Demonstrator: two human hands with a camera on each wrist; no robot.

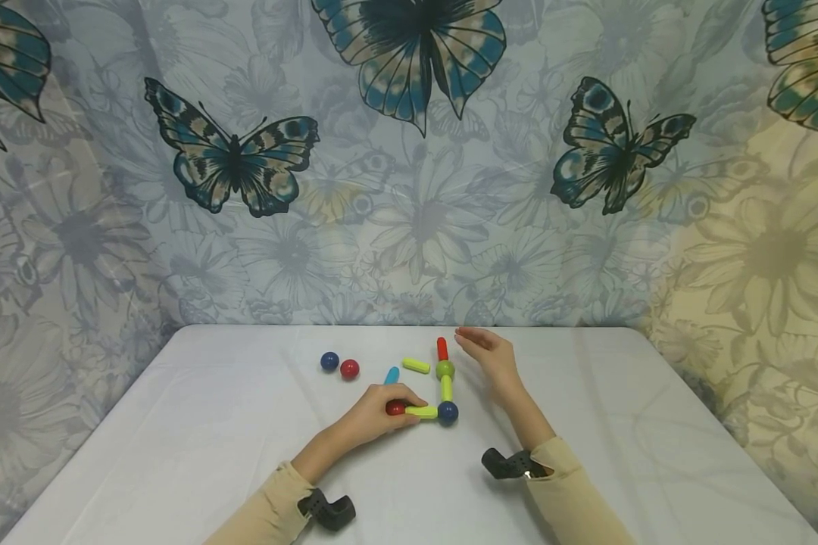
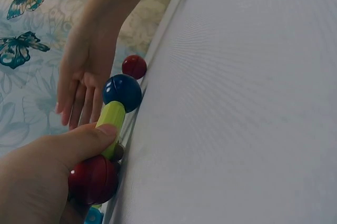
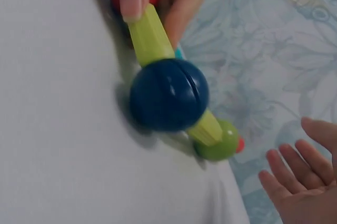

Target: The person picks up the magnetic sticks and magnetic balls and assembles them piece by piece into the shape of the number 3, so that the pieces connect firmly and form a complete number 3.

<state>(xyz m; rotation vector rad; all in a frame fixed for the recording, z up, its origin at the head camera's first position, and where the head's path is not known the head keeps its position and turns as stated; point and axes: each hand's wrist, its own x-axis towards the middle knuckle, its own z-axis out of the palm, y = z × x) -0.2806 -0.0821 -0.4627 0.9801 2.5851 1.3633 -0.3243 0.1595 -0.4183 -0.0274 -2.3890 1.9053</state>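
Pieces of a ball-and-rod building toy lie joined in an angle. My left hand point(image 1: 379, 409) curls round a red ball point(image 2: 95, 179) and pinches the yellow-green rod point(image 1: 423, 412) attached to it; its thumb lies on the rod. The rod meets a blue ball point(image 3: 169, 95) at the corner. From there another yellow-green rod point(image 1: 446, 389) leads back to a green ball point(image 1: 445, 370), topped by a red rod point(image 1: 441, 349). A blue rod point(image 1: 391, 375) shows behind my left hand. My right hand point(image 1: 494, 363) holds nothing, its fingers extended, right of the red rod.
At the back left lie a loose blue ball point(image 1: 329, 362) and red ball point(image 1: 350, 369). A loose yellow-green rod point(image 1: 416, 365) lies left of the green ball. The left wrist view shows a round red piece point(image 2: 134, 67) beyond the corner ball. Butterfly-printed cloth rises behind the white table point(image 1: 211, 424).
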